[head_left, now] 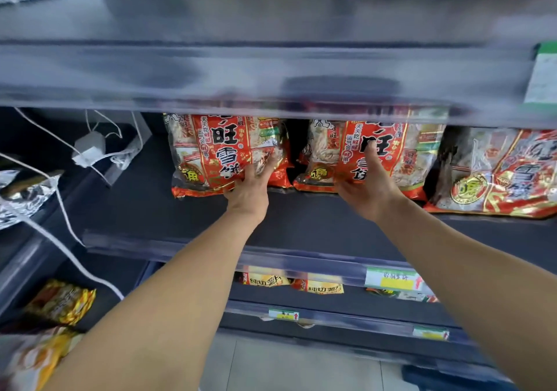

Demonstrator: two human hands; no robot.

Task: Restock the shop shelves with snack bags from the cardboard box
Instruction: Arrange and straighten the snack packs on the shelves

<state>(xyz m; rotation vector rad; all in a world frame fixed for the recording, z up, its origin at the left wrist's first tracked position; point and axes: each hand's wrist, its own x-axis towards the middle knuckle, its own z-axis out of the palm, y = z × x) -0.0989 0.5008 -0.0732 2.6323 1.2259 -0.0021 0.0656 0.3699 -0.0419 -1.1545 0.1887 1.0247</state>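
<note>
Dark shelf [150, 206]: left hand [250, 191] and right hand [369, 188] each press spread fingers on a red bag [217, 149] (box unseen); bare space left of them suggests more stocking.

Even, fairly bright light with soft shadows. Motion blur smears the upper shelf edge [271, 80]. Wide-angle distortion bends the borders.

On the middle shelf [301, 222] three rice-cracker bags stand in a row. The left bag [211, 152] lies under the left hand's fingers [259, 167], the middle bag [346, 155] under the right hand's fingers [372, 161], and the third bag [494, 173] sits right of those fingers. Left of the left fingers, well apart, a small adapter with cables [90, 146] rests, seemingly on the same shelf. Below the hands, smaller packets [319, 285] lie on a lower shelf.
</note>
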